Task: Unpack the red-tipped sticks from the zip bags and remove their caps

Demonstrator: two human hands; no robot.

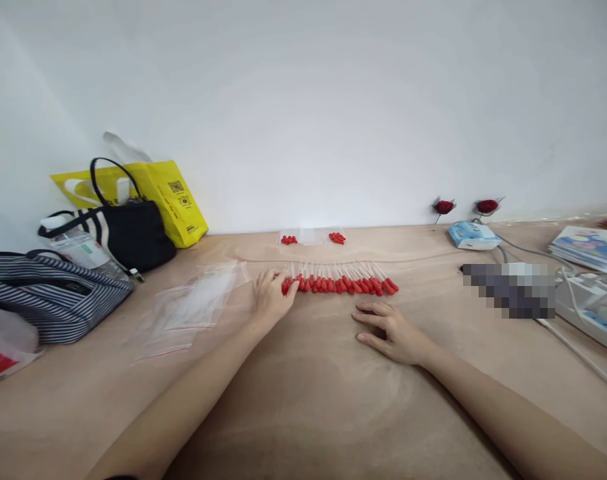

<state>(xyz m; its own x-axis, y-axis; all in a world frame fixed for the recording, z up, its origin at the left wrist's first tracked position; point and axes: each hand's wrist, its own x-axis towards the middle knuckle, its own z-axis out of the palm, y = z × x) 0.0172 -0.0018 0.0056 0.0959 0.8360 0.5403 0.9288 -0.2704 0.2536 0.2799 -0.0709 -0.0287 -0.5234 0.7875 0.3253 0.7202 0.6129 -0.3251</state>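
The left hand (273, 297) touches the nine o'clock end of the red pieces (340, 285) lined up on the bench (303, 407), its grip impossible to tell; the right hand (389, 333), open, is at their five o'clock. Clear bags (201, 301) lie at their nine, a black bag (138, 233) at ten, roses (444, 207) at two.

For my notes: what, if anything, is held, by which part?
The left hand touches a thin-stemmed red rounded piece at its red end; whether gripped, I cannot tell. The right hand holds nothing.

2 QR codes (176, 187) on the yellow bag (183, 219); lettering (191, 228) unreadable
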